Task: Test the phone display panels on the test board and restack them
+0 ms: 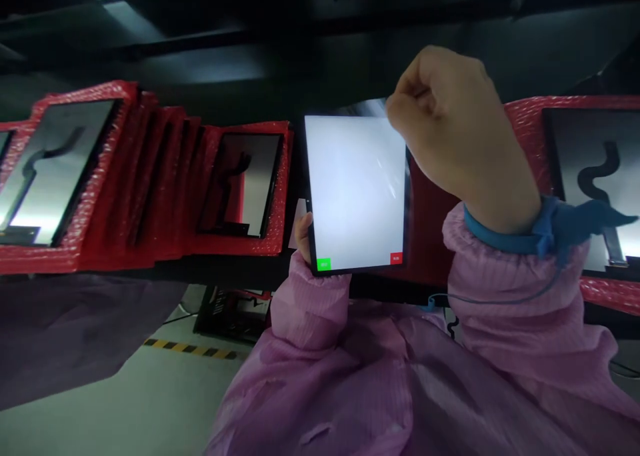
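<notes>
A lit display panel (356, 189) shows a white screen, with a small green box at its lower left corner and a red one at its lower right. My left hand (303, 237) grips it by the lower left edge; most of the fingers are hidden beneath. Above the upper right corner, my right hand (450, 119) is closed in a pinch. A clear film (373, 107) stretches from the panel's top edge to those pinched fingers, lifted at that corner. Around my right wrist runs a blue wrist strap (510, 233) with a thin cord.
On the left, several red bubble-wrap sleeves (150, 183) lean in a row, with dark display panels (245, 183) on some. Another panel (600, 176) with a black flex cable lies on red wrap at the right. Yellow-black tape (190, 349) marks the floor below.
</notes>
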The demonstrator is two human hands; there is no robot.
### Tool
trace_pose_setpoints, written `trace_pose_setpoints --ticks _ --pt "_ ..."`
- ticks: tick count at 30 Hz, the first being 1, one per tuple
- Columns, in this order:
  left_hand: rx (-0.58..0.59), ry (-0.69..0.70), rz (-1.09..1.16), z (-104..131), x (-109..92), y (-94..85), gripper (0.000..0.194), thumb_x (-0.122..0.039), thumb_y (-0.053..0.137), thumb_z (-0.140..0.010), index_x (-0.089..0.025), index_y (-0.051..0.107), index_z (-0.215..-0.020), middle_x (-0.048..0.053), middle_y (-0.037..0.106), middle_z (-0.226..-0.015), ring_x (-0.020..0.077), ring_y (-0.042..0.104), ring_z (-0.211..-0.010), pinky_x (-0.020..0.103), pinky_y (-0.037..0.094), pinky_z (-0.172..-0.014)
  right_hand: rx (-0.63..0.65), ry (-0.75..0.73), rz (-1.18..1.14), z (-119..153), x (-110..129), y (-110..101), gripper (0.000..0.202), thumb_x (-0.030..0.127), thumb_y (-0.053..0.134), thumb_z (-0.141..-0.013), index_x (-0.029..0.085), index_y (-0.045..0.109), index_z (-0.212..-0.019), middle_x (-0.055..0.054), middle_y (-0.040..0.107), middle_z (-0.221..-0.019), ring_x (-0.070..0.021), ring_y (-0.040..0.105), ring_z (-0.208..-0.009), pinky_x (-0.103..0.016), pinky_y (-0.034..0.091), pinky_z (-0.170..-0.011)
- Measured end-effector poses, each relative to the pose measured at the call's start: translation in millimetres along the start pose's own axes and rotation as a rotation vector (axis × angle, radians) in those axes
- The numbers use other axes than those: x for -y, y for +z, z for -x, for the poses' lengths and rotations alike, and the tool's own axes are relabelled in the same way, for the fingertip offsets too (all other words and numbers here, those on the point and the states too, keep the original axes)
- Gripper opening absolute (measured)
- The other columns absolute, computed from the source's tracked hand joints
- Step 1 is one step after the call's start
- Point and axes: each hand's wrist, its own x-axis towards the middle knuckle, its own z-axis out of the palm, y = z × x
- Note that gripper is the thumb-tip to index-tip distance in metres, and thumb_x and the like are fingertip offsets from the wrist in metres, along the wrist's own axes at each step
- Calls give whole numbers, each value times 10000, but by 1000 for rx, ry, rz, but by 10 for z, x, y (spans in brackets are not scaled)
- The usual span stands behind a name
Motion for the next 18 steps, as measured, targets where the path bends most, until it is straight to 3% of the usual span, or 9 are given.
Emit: trace_pose_setpoints --ticks 1,5,7,11,15,18 --pt "-5 5 -3 -5 8 -9 440 -586 554 -794 -251 742 -1009 32 765 -1171 283 679 -1179 417 602 -969 7 -20 28 -10 -31 12 75 266 597 -880 211 550 -861 -32 649 -924 -170 598 -787 -352 488 -866" --pt "53 42 -75 -21 25 58 620 -698 435 -855 -236 720 -1153 42 731 -1255 309 648 -1238 452 593 -970 61 -158 162 -48 -85 30 401 85 665 -776 138 629 -1172 4 719 -887 -172 642 -791 -406 467 -1014" --pt "107 75 -93 -26 17 145 742 -764 328 -879 -240 660 -1285 57 700 -1316 331 639 -1254 479 608 -924 128 -230 206 -39 -61 -35 363 71 634 -794 205 693 -1125 24 736 -890 -178 648 -805 -442 449 -1055" --pt "149 131 -119 -18 -56 273 800 -760 156 -926 -263 588 -1382 66 707 -1299 336 655 -1232 511 621 -892 321 -347 220 17 -52 -276 169 194 615 -816 305 736 -856 29 727 -906 -193 635 -798 -455 509 -917" --pt "98 64 -158 6 -156 235 739 -682 142 -969 -248 652 -1282 67 731 -1245 313 640 -1262 506 601 -980 304 -445 359 20 -239 -479 135 282 548 -830 316 675 -805 20 711 -1040 -297 602 -1079 -521 477 -879" --pt "125 45 -122 11 -172 182 728 -687 143 -961 -271 624 -1315 54 696 -1326 305 616 -1300 494 578 -1036 276 -452 454 -11 -398 -562 120 332 554 -888 319 639 -805 54 662 -1175 -305 562 -1210 -538 446 -960"
